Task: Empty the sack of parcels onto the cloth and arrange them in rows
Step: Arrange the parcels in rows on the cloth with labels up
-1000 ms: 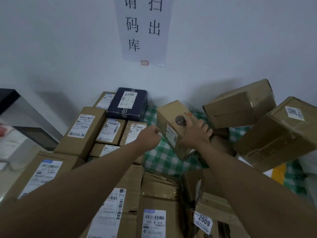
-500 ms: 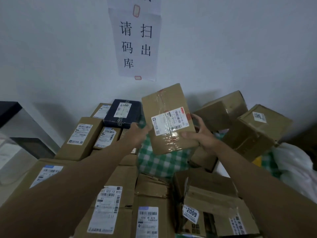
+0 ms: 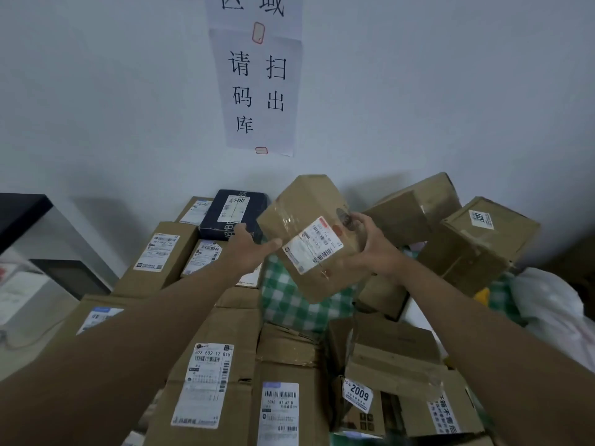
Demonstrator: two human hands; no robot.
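Observation:
A brown cardboard parcel [image 3: 306, 220] with a white shipping label is held in the air, tilted, above a bare patch of the green-and-white checked cloth [image 3: 289, 304]. My left hand [image 3: 249, 249] holds its left edge, thumb on the front face. My right hand [image 3: 370, 246] grips its right side with fingers curled over the top corner. Labelled parcels lie in rows at the left, among them a dark blue box [image 3: 233, 209] and a long brown box [image 3: 161, 255]. The white sack [image 3: 547, 304] lies crumpled at the right.
Unsorted brown boxes [image 3: 476, 243] are piled against the wall at the right. More parcels [image 3: 209, 381] fill the foreground, one tagged 2009 [image 3: 358, 393]. A paper sign [image 3: 257, 91] hangs on the wall. A dark table [image 3: 19, 210] stands at far left.
Both hands lifted the parcel off the cloth and turned it, so that its label face now shows; over the last half second it tilted further to the right.

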